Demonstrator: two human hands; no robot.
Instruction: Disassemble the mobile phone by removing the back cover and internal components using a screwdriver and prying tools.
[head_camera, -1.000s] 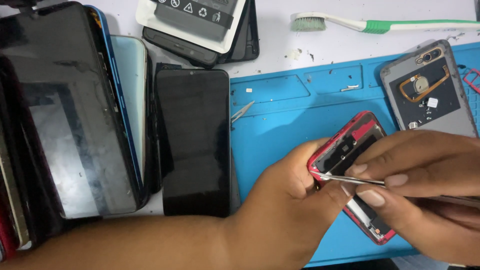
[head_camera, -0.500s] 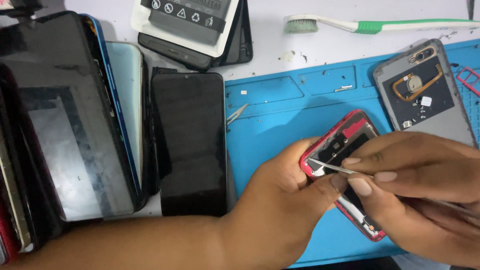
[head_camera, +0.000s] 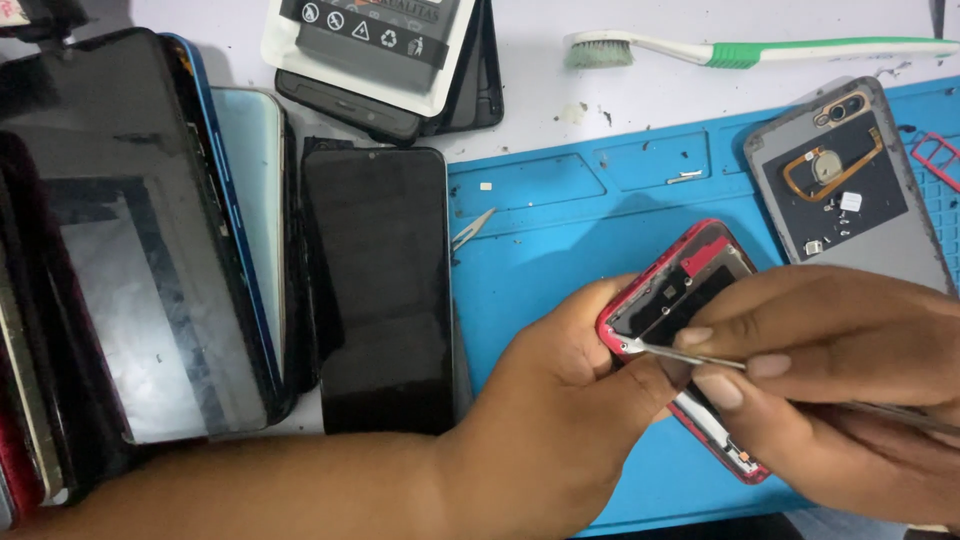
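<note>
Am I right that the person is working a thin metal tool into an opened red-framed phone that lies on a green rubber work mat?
Not quite: the head view shows the rubber work mat is blue, not green. The rest holds: the left hand steadies the opened red-framed phone while the right hand works the thin metal tool into it.

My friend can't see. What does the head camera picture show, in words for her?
Two hands work on an opened red phone over a blue mat: the left hand steadies it while the right hand pokes inside with thin metal tweezers. Dark phone screens, a grey back cover and a green toothbrush lie around.
</note>
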